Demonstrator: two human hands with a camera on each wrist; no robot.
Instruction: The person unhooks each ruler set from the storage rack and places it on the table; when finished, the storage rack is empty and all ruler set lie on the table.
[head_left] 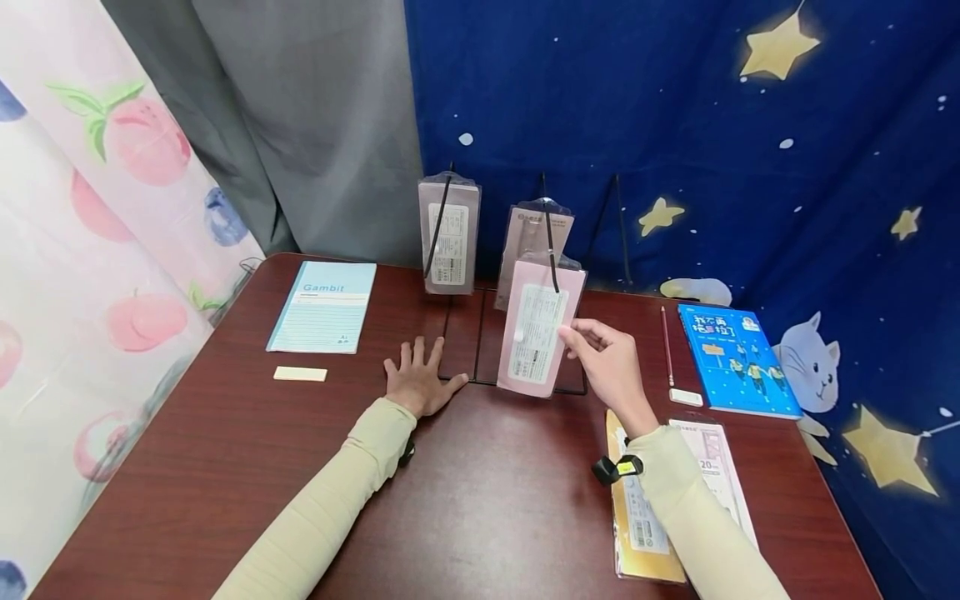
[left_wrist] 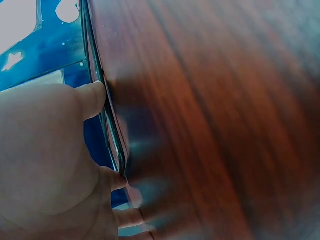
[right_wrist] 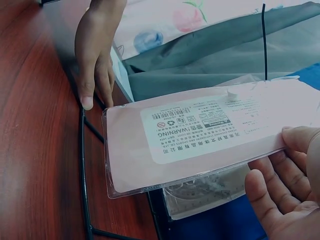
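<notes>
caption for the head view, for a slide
Right hand holds a pink packet at the wire rack; left hand flat beside.

Even, bright, soft light fills the head view; the table (head_left: 480, 500) shows a dull sheen in front of the left hand (head_left: 417, 379), and shadows under both forearms are faint. Straight lines bow toward the picture's edges. The left wrist view is heavily blurred, the wood smeared into streaks. The right wrist view is sharp on the pink packet (right_wrist: 200, 137), with mild glare on its plastic.
</notes>
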